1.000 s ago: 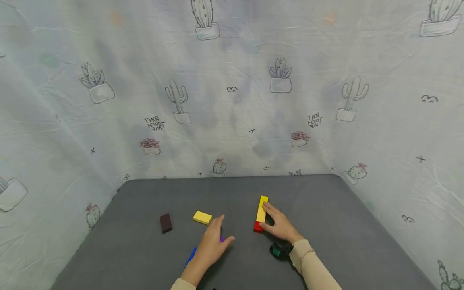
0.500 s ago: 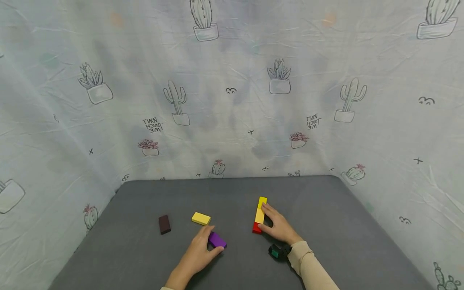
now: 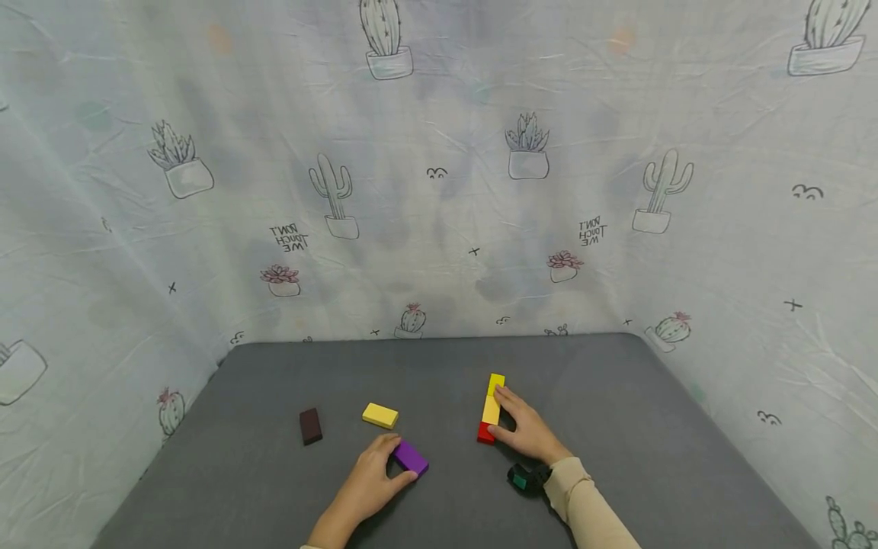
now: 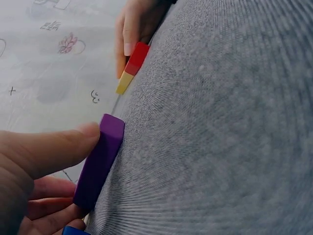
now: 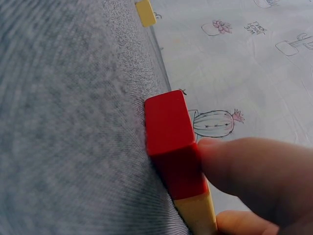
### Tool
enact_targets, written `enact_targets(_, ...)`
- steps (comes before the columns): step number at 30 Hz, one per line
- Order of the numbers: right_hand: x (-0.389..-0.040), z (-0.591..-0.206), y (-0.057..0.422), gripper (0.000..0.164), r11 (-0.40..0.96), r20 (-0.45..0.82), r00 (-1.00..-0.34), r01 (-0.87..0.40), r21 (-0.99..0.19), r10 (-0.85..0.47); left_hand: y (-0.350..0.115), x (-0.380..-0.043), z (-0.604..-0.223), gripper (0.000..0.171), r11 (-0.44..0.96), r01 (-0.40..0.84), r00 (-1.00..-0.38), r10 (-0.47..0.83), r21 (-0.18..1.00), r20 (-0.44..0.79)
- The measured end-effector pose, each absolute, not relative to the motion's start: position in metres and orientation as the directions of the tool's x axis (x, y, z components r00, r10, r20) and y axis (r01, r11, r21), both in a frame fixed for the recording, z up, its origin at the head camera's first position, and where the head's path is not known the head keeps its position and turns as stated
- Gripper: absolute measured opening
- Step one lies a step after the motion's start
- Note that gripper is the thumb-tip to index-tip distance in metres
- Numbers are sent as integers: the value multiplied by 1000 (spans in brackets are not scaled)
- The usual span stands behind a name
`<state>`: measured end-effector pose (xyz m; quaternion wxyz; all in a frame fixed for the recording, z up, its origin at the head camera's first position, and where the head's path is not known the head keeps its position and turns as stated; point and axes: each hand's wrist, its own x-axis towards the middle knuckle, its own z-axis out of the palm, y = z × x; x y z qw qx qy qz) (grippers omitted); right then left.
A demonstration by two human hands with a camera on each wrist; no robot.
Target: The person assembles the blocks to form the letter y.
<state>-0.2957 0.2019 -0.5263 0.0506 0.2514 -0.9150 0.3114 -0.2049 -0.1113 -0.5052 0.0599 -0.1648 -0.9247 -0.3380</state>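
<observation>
A purple block (image 3: 411, 456) lies on the table, and my left hand (image 3: 367, 482) pinches it, thumb at the near end and fingers at the far end. In the left wrist view a blue block (image 4: 74, 231) shows below those fingers; the hand hides it in the head view. To the right, a red block (image 3: 485, 433) and two yellow blocks (image 3: 491, 408) form a straight row, red end nearest. My right hand (image 3: 531, 433) holds this row from its right side. Its thumb touches the red block and its fingertips touch the yellow part.
Behind my left hand lies a separate yellow block (image 3: 380, 415). A dark brown block (image 3: 311, 426) is farther left on the grey table (image 3: 439, 366). A black device with a green patch (image 3: 527, 479) is at my right wrist. A cactus-printed curtain (image 3: 439, 229) surrounds the table.
My left hand has moved left and nearer, lowering around the purple block, which it now pinches. More of that block shows. The right hand and its row of blocks have stayed in place.
</observation>
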Motion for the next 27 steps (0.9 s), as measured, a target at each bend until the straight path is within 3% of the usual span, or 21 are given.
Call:
enact_targets(9,-295,-528,203,72,671,263,-860,-507,-541,-437,-113,-206,-507,70,729,315,-948,272,607,165)
enact_targets(27,-297,-530,202,71,673,255,-868,-493,-551,-426,-108,-203,-510,64,775,348,-936,253,527,247)
